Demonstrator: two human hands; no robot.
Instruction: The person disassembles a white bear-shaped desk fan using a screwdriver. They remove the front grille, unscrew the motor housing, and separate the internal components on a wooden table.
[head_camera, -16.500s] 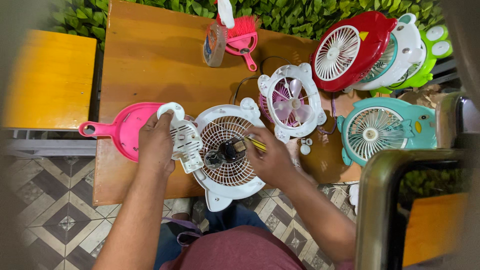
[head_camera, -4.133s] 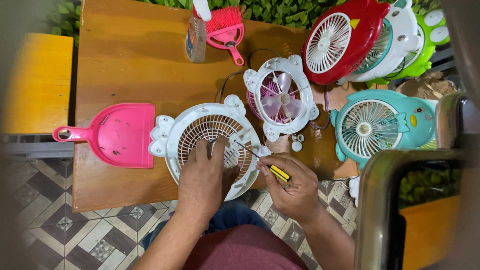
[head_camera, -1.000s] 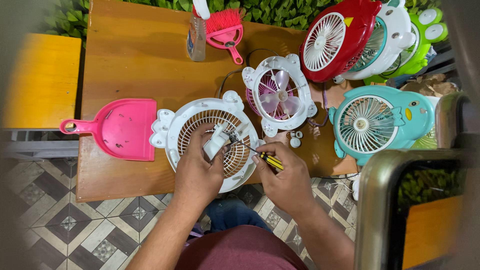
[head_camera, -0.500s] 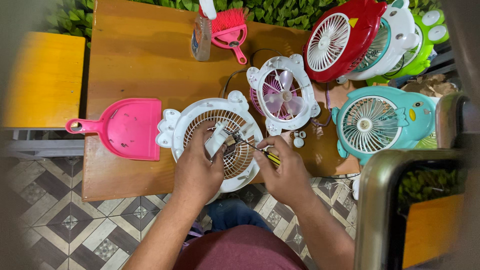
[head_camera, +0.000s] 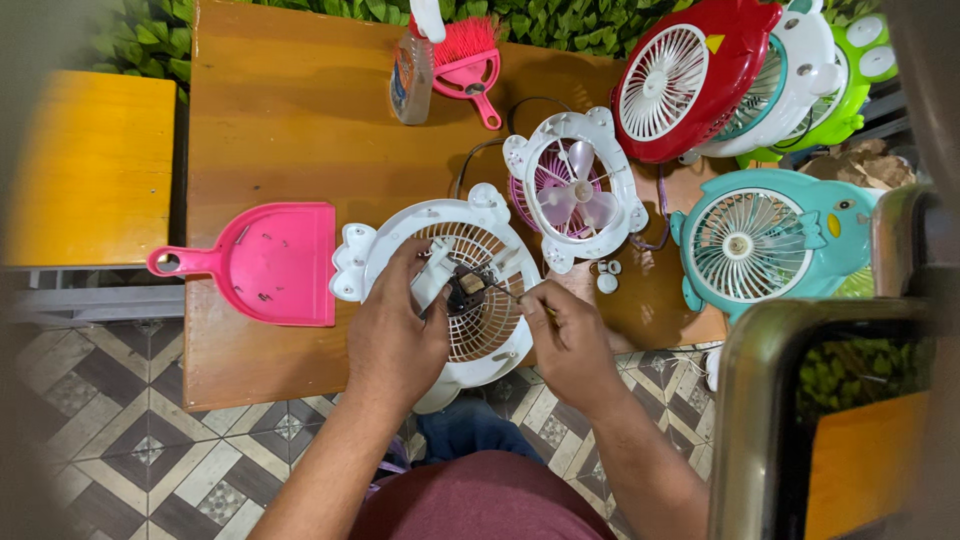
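Observation:
A white round fan housing (head_camera: 375, 255) with a grille lies on the wooden table (head_camera: 290, 110) near its front edge. My left hand (head_camera: 398, 335) rests on the housing and grips a white part at its middle, beside a small dark motor (head_camera: 466, 290). My right hand (head_camera: 572, 340) holds a thin screwdriver (head_camera: 510, 293) whose tip points at the motor. The screwdriver's handle is mostly hidden in my fist.
A pink dustpan (head_camera: 265, 263) lies left of the housing. A white fan with pink blades (head_camera: 577, 190) sits behind it. Red, white, green and teal fans (head_camera: 765, 240) crowd the right. A spray bottle (head_camera: 412, 72) and pink brush (head_camera: 468, 55) stand at the back. A chair back (head_camera: 800, 400) rises at right.
The screwdriver tip has come in over the motor at the housing's middle. My left hand stays on the white part. The view has shifted slightly.

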